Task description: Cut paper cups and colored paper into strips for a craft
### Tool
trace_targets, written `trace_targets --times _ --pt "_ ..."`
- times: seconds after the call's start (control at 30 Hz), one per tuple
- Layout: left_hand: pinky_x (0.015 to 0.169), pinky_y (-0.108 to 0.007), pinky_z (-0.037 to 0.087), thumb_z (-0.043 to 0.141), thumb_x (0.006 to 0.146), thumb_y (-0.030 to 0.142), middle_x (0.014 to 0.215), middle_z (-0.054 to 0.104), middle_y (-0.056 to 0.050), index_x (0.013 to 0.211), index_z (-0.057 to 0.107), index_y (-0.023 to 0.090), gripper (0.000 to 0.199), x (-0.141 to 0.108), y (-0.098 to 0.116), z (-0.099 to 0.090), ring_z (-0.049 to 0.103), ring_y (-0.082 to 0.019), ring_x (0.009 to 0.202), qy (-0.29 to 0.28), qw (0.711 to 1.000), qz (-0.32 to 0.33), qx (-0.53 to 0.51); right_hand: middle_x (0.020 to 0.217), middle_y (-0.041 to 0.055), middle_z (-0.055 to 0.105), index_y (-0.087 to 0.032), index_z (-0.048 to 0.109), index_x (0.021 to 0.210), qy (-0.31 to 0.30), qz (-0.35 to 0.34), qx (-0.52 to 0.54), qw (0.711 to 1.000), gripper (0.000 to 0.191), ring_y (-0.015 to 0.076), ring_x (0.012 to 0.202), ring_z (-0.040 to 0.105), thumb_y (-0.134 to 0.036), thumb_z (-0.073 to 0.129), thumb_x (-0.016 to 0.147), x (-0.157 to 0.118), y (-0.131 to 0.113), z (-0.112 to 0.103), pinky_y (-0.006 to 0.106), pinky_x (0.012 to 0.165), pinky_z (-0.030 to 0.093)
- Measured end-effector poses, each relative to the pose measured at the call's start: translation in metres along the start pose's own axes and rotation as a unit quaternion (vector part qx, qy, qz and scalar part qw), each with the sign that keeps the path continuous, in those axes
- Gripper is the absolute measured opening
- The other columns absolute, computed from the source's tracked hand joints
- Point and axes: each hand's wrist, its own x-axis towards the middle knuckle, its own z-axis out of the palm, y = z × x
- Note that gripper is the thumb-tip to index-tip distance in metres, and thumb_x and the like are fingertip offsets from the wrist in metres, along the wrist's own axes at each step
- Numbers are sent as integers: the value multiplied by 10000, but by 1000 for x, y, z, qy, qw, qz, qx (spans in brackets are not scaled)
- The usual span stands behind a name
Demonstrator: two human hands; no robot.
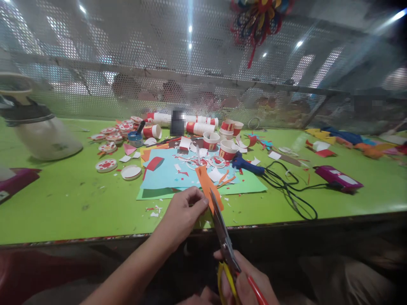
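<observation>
My left hand (187, 214) pinches the edge of an orange strip of paper (207, 182) near the table's front edge. In my right hand (251, 277) is a pair of scissors (224, 241) with one yellow and one red handle. The blades point up and away from me and lie along the orange strip, close to my left fingertips. Whether the blades are cutting into the paper I cannot tell. Behind the strip lie light blue sheets of paper (168, 171) on a green sheet (254, 185), strewn with scraps and thin orange strips (226, 180).
Paper cups (228, 149) and stacked cups (200, 128) stand and lie at the back. Round red-and-white discs (106, 165) and a blue jar (135, 139) are to the left. A blue glue gun (249, 164) with black cable and a purple box (338, 178) sit right. A large bottle (47, 135) stands far left.
</observation>
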Motion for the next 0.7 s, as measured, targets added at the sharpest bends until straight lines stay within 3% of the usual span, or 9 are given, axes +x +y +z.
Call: trace_targets --times 0.1,0.27,0.37,0.6,0.7 --pt "548 -248 294 580 759 322 560 466 38 624 532 174 206 1 3 -4 389 -111 543 -34 999 3 4 533 -26 511 -180 631 999 18 11 -5 1000 606 92 448 439 -708 579 707 -3 -2 1 190 417 320" --pt "542 -250 298 603 732 319 537 462 40 624 538 167 198 3 9 -9 391 -104 521 -65 998 -8 -13 540 -45 435 -140 590 1043 15 -99 -46 994 718 72 444 365 -773 464 728 -11 -10 6 201 427 270" --pt "537 -250 300 610 718 323 521 462 42 609 532 169 204 4 10 -10 392 -103 509 -71 997 -14 -16 541 -46 415 -133 592 1046 23 -115 -74 990 708 76 451 339 -760 422 763 -11 -8 6 214 425 249" --pt "528 -250 290 624 706 349 523 470 42 621 533 165 222 7 9 -11 385 -99 501 -81 997 -14 -16 545 -35 487 -154 614 1003 8 -41 -6 999 645 68 436 378 -713 606 680 -7 -10 5 194 419 296" --pt "534 -250 296 625 709 340 524 476 38 613 533 165 219 7 9 -11 389 -98 506 -83 996 -10 -18 532 -39 502 -157 621 985 -1 -45 22 999 670 72 433 405 -723 643 627 -6 -12 5 191 409 299"
